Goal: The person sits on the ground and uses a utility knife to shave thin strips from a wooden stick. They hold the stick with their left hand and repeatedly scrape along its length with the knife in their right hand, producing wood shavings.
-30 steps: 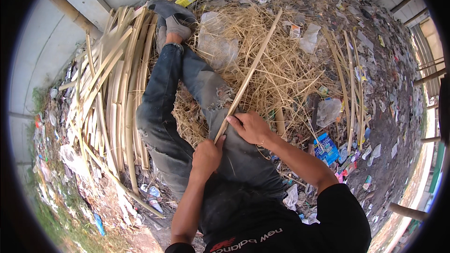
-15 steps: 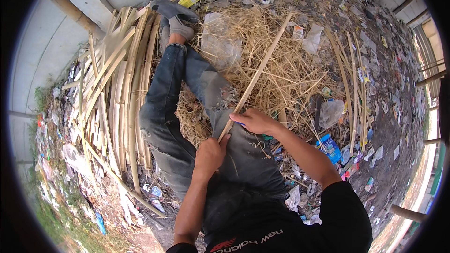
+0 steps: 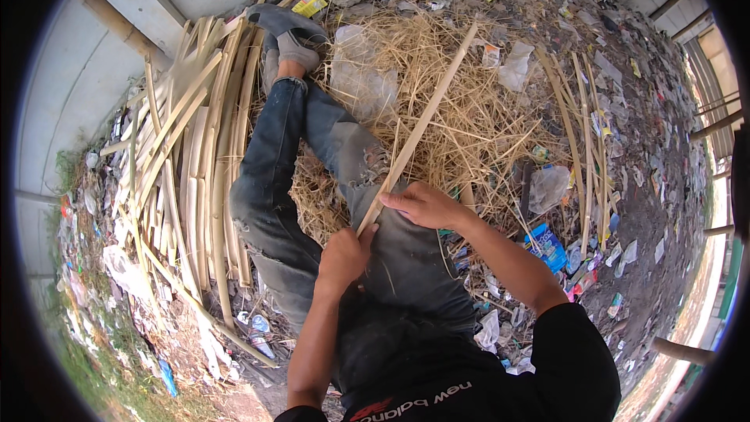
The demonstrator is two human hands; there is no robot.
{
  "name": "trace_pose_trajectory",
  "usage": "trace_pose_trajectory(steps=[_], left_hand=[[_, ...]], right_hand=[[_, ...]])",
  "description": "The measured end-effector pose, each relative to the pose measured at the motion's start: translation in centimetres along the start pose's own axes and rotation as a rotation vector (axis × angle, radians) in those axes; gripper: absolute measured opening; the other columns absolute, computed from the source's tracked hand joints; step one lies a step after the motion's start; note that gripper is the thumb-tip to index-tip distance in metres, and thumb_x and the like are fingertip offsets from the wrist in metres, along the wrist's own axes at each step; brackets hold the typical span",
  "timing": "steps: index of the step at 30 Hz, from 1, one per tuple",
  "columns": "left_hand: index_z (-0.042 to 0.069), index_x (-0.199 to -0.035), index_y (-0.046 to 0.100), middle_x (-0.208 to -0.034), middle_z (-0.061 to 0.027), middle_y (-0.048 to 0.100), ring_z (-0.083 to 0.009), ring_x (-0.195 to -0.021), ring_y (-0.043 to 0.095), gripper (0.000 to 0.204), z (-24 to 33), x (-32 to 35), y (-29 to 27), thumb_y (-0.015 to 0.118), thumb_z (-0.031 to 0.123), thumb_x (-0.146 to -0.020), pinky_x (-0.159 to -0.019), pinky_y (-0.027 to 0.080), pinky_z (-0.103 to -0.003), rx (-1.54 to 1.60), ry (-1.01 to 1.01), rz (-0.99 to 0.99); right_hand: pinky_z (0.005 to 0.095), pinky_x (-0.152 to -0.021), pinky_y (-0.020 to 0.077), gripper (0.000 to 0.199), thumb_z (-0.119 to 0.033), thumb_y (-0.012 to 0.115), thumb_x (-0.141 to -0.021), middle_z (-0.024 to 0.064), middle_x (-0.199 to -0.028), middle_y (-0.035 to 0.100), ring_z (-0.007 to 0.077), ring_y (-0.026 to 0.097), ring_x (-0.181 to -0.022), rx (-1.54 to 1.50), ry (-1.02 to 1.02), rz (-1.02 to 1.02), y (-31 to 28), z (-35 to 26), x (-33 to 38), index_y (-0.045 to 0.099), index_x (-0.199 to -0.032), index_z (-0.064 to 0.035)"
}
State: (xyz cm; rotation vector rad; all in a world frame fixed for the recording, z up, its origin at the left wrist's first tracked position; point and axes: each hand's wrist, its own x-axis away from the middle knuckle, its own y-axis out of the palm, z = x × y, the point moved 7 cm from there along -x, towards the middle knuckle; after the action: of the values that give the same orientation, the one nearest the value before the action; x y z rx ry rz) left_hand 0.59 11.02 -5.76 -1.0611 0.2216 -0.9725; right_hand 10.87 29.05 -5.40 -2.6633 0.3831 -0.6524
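A thin straw-coloured sliver (image 3: 396, 139) now pokes up beside the long flat tan wooden stick (image 3: 420, 126), maybe being thinned, while the bare left hand (image 3: 344, 256) and bare right hand (image 3: 423, 205) grip it.

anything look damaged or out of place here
Yes. The jeans are frayed open near the knee, beside the strip in the left hand, so they look damaged. Litter, including a blue packet, lies strewn over the ground, oddly untidy around the work.
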Motion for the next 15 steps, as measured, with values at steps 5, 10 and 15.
trace_pose_trajectory(steps=[5,10,15], left_hand=[[-0.002,-0.081,0.053,-0.069,-0.0273,0.058,-0.0511,-0.064,0.061,0.055,-1.6,2.6,0.2,0.075,0.047,-0.098,-0.059,0.049,-0.06,-0.048,0.191,0.193],[-0.001,-0.084,0.057,-0.072,-0.0257,0.06,-0.0496,-0.064,0.062,0.052,-3.4,5.6,-1.8,0.075,0.045,-0.099,-0.059,0.049,-0.06,-0.123,0.153,0.139],[0.001,-0.076,0.06,-0.068,-0.0237,0.063,-0.0466,-0.065,0.068,0.056,-5.2,7.4,-3.8,0.069,0.052,-0.101,-0.06,0.054,-0.056,-0.14,0.012,-0.05]], right_hand=[[0.0524,-0.071,0.0523,0.049,-0.048,0.055,-0.109,0.0206,-0.068,0.066,0.0412,0.07,-0.074,0.197,-0.006,0.386,-5.7,1.9,1.0,0.072,-0.103,-0.0021],[0.0553,-0.068,0.0528,0.036,-0.036,0.058,-0.108,0.0231,-0.075,0.069,0.0453,0.068,-0.072,0.36,-0.125,0.327,-2.4,0.9,0.9,0.071,-0.114,-0.0026],[0.054,-0.066,0.0519,0.043,-0.041,0.053,-0.111,0.0226,-0.073,0.069,0.0441,0.067,-0.069,0.249,0.018,0.574,-8.7,5.9,-3.1,0.072,-0.109,-0.0026]])
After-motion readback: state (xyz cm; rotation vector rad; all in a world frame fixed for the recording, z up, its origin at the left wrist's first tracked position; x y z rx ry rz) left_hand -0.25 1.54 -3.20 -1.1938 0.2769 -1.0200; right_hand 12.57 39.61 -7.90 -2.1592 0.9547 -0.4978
